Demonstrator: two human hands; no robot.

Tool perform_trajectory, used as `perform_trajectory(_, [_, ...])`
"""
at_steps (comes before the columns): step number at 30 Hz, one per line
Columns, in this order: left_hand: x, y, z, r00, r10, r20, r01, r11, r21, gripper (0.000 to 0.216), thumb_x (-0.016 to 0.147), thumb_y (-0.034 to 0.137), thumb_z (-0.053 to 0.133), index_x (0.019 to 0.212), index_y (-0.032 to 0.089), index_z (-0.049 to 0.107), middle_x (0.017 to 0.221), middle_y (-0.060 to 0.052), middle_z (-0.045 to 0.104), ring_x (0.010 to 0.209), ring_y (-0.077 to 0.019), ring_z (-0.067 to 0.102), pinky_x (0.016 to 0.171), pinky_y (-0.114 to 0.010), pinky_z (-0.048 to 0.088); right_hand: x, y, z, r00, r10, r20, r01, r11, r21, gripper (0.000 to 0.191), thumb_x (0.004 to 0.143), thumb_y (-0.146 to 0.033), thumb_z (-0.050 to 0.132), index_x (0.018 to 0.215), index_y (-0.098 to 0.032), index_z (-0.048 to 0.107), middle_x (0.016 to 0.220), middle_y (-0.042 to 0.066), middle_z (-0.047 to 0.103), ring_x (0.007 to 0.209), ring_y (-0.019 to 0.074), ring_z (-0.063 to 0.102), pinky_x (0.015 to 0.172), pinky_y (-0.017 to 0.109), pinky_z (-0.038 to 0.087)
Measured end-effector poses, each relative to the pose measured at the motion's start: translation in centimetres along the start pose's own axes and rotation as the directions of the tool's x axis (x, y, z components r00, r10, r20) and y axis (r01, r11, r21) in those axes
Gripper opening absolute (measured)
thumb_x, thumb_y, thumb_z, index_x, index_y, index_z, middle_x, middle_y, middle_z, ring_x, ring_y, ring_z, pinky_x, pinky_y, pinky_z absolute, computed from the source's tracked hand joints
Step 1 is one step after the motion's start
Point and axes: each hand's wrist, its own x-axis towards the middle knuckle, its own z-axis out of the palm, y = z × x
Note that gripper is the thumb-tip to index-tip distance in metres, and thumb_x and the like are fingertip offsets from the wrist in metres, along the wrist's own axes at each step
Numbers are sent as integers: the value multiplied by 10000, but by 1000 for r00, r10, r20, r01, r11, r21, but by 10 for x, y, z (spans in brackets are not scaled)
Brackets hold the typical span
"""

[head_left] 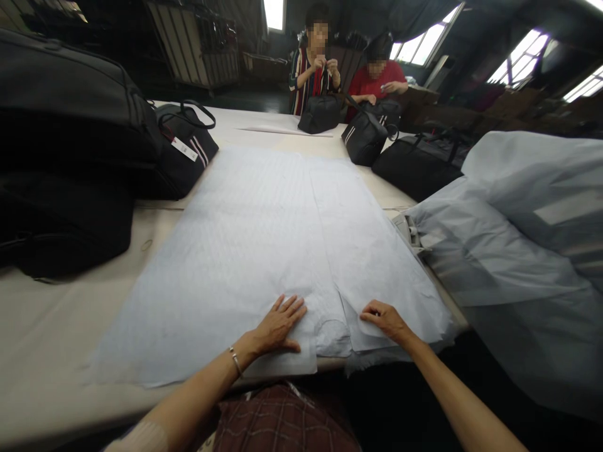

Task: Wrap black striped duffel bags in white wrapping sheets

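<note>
A broad stack of thin, pale translucent sheets (pixel 254 213) lies flat over the table in front of me. My left hand (pixel 277 323) rests palm down on its near part, fingers spread, with a bracelet on the wrist. To the right of a lengthwise overlap, my right hand (pixel 384 319) has its fingers pinched together on the top sheet, whose surface lifts slightly there. Between the two hands the sheet edges look crumpled and uneven near the table's front edge. Whether the sheets are paper or plastic film, I cannot tell.
Large black bags (pixel 70 119) crowd the left side, beside a tagged black handbag (pixel 183 150). More black bags (pixel 365 135) stand at the far side, where two people work. Bags in translucent wrapping (pixel 518 232) fill the right, near a small grey device (pixel 406 231).
</note>
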Motion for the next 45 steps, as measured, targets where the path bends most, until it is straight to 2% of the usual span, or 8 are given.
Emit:
perform_trajectory(7, [39,42,-26,946,-321,-28,212,685,-697,384,826,497,650,1042,181,677,1183,-111,655,1183,-313,551,1100,-480,352,-4,-34,-15,983,-183,8,182,974,-137,227,895,-350,517,758,-229,652,807,35,652,801,198,600,792,320,450])
perform_trajectory(14, [115,83,7,870,-379,315,437,299,-848,684,819,773,448,951,121,604,935,-153,705,769,-256,697,631,-367,593,-15,-45,-9,910,-414,-5,356,790,-500,268,976,-293,495,811,-221,694,812,54,676,802,199,605,773,339,403])
perform_trajectory(21, [141,93,35,794,-533,291,475,246,-845,279,852,380,682,788,119,604,639,-4,614,570,-149,608,549,-261,520,-40,-35,6,878,-428,-215,282,824,-491,241,997,-325,487,1033,-209,695,964,69,718,892,215,649,805,357,444])
perform_trajectory(26, [139,88,38,774,-579,254,458,237,-857,259,841,312,691,690,135,579,561,36,556,503,-126,553,507,-244,461,-59,-37,16,881,-251,-402,142,949,-283,290,959,-427,529,1082,-225,696,1015,65,719,958,242,651,855,376,465])
perform_trajectory(30, [141,86,37,765,-618,182,406,244,-881,322,764,342,756,615,154,541,508,39,514,493,-131,516,458,-232,369,-80,-45,25,845,211,-492,-167,977,132,428,842,-608,604,829,-192,705,802,47,695,771,226,644,738,341,491])
perform_trajectory(34, [144,86,39,753,-636,170,400,237,-885,404,782,419,740,589,173,484,471,49,457,429,-106,429,419,-233,296,-100,-46,42,704,707,-61,-505,560,656,602,674,-750,672,728,-151,662,626,45,645,584,203,625,515,286,470])
perform_trajectory(39, [144,91,42,777,-600,192,428,279,-860,428,842,503,657,628,169,497,479,38,460,402,-107,414,405,-236,296,-85,-58,58,710,653,265,-301,-59,952,609,592,-585,843,1006,-179,655,997,88,739,943,275,700,751,378,584])
perform_trajectory(45, [127,79,16,790,-611,41,412,482,-773,371,858,500,627,977,159,542,777,-36,630,680,-192,610,595,-273,464,-52,-51,55,647,762,8,-158,124,980,590,430,-420,933,876,-113,700,804,88,753,795,310,719,658,376,605])
